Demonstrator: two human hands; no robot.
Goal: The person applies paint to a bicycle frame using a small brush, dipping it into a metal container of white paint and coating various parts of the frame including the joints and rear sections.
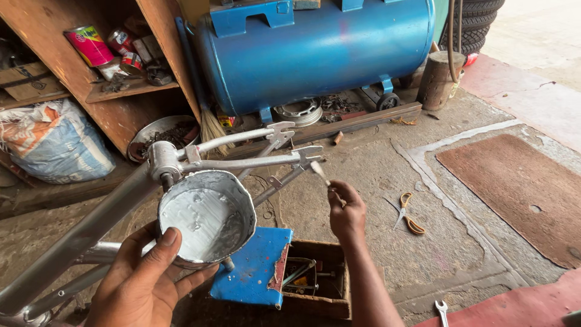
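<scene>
My left hand holds a dented round tin of silver-white paint, thumb over its near rim. My right hand grips a small brush whose tip is at the rear fork end of a silver-painted bicycle frame. The frame lies across the left of the view, its thick tube running toward the lower left corner, and passes behind the tin.
A blue box lid and an open wooden toolbox sit below my hands. Scissors and a spanner lie on the concrete floor. A blue air tank, wooden shelves, a broom, a sack, a log and brown mats surround the area.
</scene>
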